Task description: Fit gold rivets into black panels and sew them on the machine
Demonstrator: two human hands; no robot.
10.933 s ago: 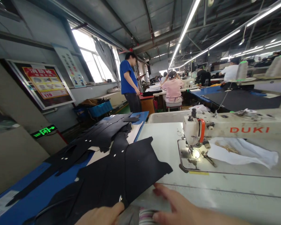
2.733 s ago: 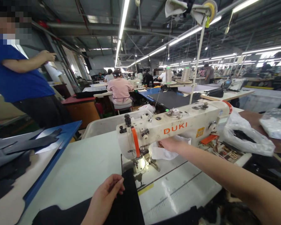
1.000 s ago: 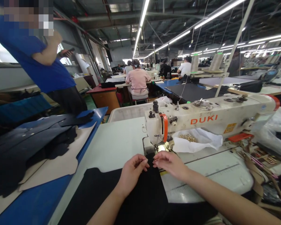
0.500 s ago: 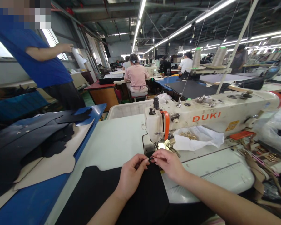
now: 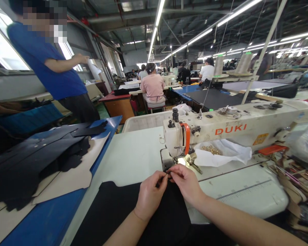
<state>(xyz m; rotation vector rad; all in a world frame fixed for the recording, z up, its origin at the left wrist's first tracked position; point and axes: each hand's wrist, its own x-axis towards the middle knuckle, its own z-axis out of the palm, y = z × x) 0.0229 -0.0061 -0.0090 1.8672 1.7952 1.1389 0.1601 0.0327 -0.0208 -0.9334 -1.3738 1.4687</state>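
Note:
My left hand (image 5: 152, 191) and my right hand (image 5: 187, 182) meet just in front of the presser foot of a white sewing machine (image 5: 195, 131) marked DUKI. The fingertips of both are pinched around a small dark strip (image 5: 169, 173), mostly hidden by the fingers. Below them, a black fabric panel (image 5: 113, 208) lies flat over the machine bed and table edge, with my left wrist above it. The machine's lamp lights the needle area right behind my fingers.
A white bag (image 5: 227, 155) with small gold-coloured metal parts sits under the machine arm. Cut black pieces (image 5: 41, 150) are stacked on the blue table (image 5: 66, 205) at left. A person in a blue shirt (image 5: 48, 65) stands there. Behind the machine is a white bin (image 5: 146, 121).
The view has shifted slightly, so the scene sits a little further right. My fingertips have come closer together over the small dark strip. The black panel stays on the machine bed.

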